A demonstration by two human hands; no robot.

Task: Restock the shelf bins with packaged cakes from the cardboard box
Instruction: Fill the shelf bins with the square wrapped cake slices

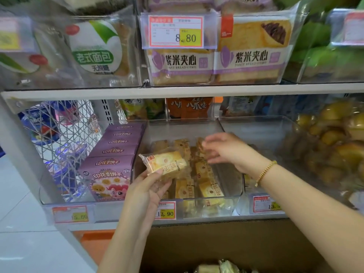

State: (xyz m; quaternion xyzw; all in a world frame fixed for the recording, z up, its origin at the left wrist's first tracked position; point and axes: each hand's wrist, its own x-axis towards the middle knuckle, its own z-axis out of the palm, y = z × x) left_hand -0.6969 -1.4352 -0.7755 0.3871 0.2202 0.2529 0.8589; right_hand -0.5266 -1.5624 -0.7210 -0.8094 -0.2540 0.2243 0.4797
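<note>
Half-full clear bin point(183, 129) on the shelf point(206, 218); left hand point(145, 192) pinches a packaged cake point(167, 162); right hand point(226, 150), grip apart, inside.

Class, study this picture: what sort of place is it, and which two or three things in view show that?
Most likely a grocery shop aisle: price tags are clipped to clear shelf bins, toast bread packs fill the upper shelf, and a cardboard box stands below.
</note>
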